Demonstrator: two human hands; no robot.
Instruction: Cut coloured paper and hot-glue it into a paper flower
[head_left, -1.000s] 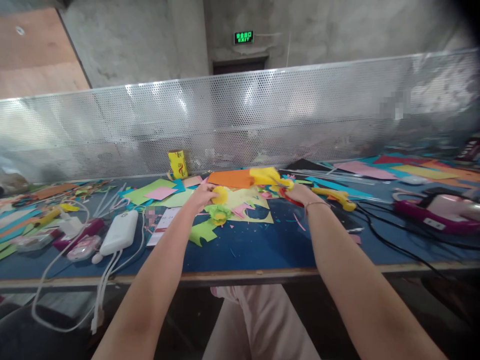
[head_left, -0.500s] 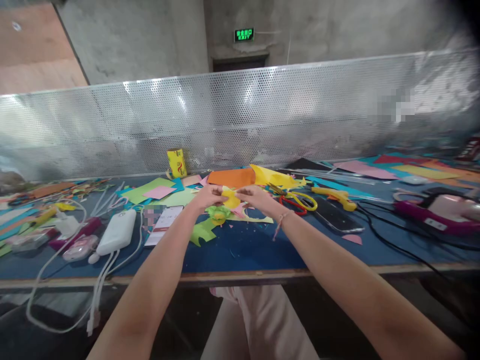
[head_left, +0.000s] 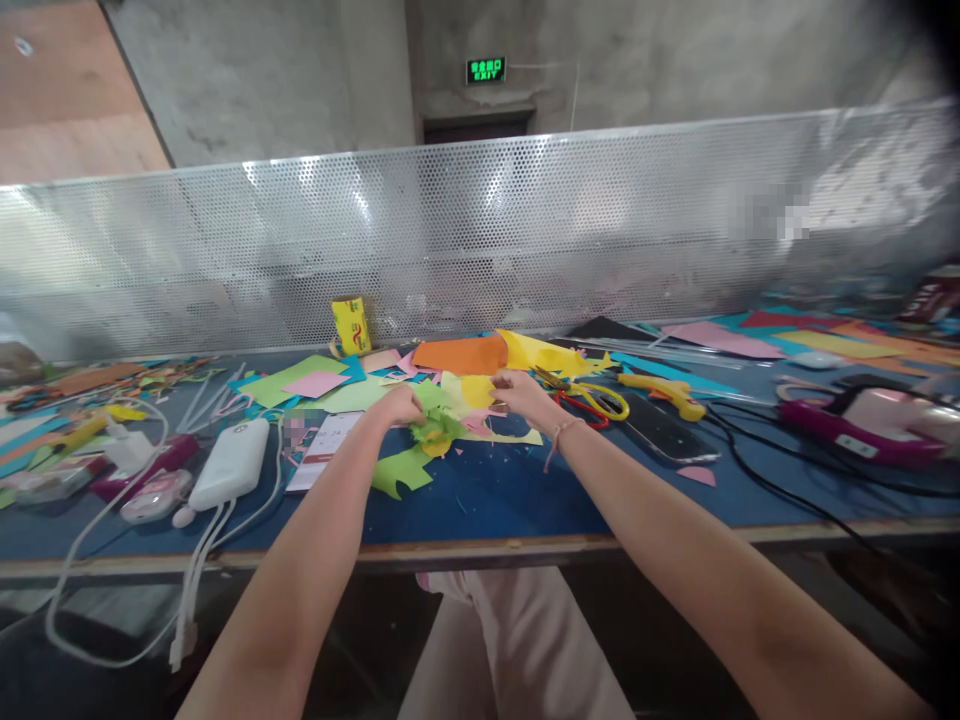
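My right hand [head_left: 523, 396] pinches the edge of a small yellow paper piece [head_left: 478, 391], held over the middle of the table. My left hand [head_left: 403, 405] is closed at the left edge of a crumpled green paper shape [head_left: 432, 408], its fingertips partly hidden. A yellow patch [head_left: 435, 446] shows at the bottom of the green shape. Just below lies a notched green paper scrap [head_left: 403, 472]. Behind the hands lie an orange paper sheet [head_left: 459, 354] and a yellow sheet [head_left: 544, 355].
Yellow-handled scissors [head_left: 604, 400] lie to the right, beside a yellow glue gun [head_left: 667, 390] and a dark phone [head_left: 667, 432]. On the left are a lit phone [head_left: 324, 455], a white power bank [head_left: 231, 463] and cables. A perforated metal screen [head_left: 480, 240] stands behind.
My left hand has let go of the yellow piece and moved down-left to the green paper shape. My right hand keeps the yellow piece and has shifted slightly right.
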